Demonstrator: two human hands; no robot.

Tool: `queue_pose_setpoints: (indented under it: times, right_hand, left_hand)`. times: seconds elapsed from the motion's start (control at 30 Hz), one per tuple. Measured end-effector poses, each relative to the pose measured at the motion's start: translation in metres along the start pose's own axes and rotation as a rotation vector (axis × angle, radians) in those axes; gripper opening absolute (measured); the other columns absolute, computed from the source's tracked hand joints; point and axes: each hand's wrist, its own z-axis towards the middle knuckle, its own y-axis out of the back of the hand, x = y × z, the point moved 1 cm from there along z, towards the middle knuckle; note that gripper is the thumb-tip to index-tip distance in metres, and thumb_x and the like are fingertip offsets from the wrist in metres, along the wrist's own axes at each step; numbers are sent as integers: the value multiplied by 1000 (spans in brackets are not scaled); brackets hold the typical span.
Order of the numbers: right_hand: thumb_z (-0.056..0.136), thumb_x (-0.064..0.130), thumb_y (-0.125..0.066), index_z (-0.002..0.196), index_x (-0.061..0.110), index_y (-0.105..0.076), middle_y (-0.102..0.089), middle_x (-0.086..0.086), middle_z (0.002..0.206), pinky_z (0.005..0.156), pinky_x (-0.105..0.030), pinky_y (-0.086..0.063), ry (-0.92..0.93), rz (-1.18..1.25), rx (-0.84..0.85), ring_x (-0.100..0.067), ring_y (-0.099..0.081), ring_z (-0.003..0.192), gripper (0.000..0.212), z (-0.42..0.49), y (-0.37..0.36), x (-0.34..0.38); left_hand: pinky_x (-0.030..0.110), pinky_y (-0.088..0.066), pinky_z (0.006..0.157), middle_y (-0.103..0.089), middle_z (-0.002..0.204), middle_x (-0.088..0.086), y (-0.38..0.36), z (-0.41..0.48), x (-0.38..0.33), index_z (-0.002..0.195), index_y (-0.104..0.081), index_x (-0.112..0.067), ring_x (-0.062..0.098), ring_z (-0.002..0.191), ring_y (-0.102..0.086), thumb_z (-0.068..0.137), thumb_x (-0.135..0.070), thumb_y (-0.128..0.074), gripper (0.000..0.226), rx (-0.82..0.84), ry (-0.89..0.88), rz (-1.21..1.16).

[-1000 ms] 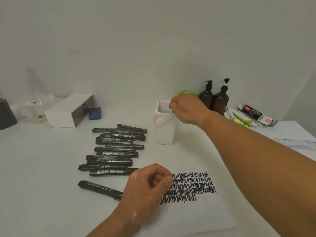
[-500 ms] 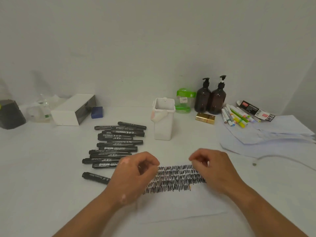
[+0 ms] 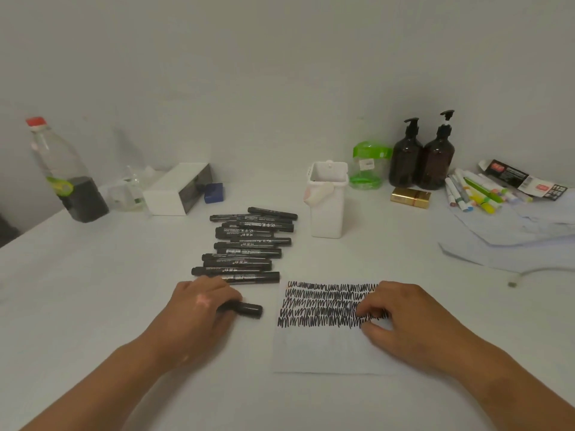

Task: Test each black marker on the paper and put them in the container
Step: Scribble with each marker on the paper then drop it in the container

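My left hand grips a black marker that lies on the table, its right end sticking out past my fingers. Just behind it lies a row of several black markers. My right hand rests with loosely curled fingers on the white paper, over the right end of the black scribble lines, and holds nothing. The white container stands upright behind the paper, right of the marker row.
At the back left stand a clear bottle, a white box and a blue block. At the back right are a green jar, two brown pump bottles, a gold box, coloured pens and loose sheets.
My right hand came back from the container to the paper's right side. My left hand moved left off the paper and took hold of the lone marker.
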Motion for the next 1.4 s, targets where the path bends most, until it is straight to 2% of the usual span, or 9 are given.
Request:
queue_pose_setpoints:
  times: [0.23,0.33,0.43,0.6,0.73,0.93,1.13,1.23,1.4]
  right_hand:
    - [88,46,-66,98,39,-75,-63,17,92,82,-16,-46,32,30,-30,-2,-59,88,15,-2,-2,11]
    - [84,42,-74,89,41,-73,-69,18,83,71,-10,-41,19,198,-160,-4,-60,81,5,-1,1,17]
    - [78,54,-72,93,42,-67,-69,30,90,66,-8,-40,5,423,-147,3,-58,71,19,-1,1,26]
    - [77,56,-69,99,36,-55,-76,15,85,61,-22,-43,-42,578,-91,-3,-52,58,33,2,-6,26]
    - [70,52,-74,91,33,-67,-77,5,80,69,-26,-50,-118,765,-165,-11,-64,66,29,2,-5,17]
    - [74,30,-79,86,28,-71,-78,1,82,67,-24,-54,-94,893,-191,-12,-67,68,15,5,-5,18]
    - [76,24,-80,82,23,-73,-60,8,60,51,-17,-42,-68,1094,-154,-7,-51,51,8,6,-6,29]
    - [72,34,-79,81,23,-70,-54,2,55,47,-21,-37,-83,1092,-83,-13,-44,48,18,4,-11,37]
    - [79,24,-78,77,12,-61,-45,-9,52,47,-29,-29,-51,1224,-70,-20,-37,50,21,2,-14,41]
  left_hand:
    - [8,-44,63,-67,80,-19,11,10,-23,91,-70,-40,0,70,-62,90,-30,-69,10,-100,147,-454]
    - [16,-47,65,-73,82,-8,7,26,-44,94,-71,-32,3,68,-64,83,-35,-75,12,-36,250,-921]
    - [29,-52,72,-74,93,6,-4,40,-64,97,-70,-22,17,82,-69,74,-30,-78,25,63,288,-1355]
    - [33,-58,80,-72,102,19,-23,51,-79,97,-68,-11,34,92,-71,77,-3,-75,22,110,318,-1622]
    - [36,-57,80,-77,95,7,-24,46,-72,89,-70,-19,26,84,-71,77,-5,-82,22,94,266,-1283]
    - [4,-40,78,-64,94,-26,-27,38,-83,117,-68,-24,-7,90,-59,91,-19,-62,27,-57,-140,-522]
    - [33,-48,76,-65,94,-9,-34,33,-100,113,-61,-22,13,84,-58,100,-42,-41,31,55,-251,-523]
    - [23,-42,61,-55,78,-15,-38,31,-107,100,-58,-22,8,67,-52,102,-50,-37,35,-16,-300,-492]
    - [7,-25,53,-41,62,-27,-34,31,-112,90,-45,-35,-8,54,-40,102,-49,-41,19,-14,-306,-502]
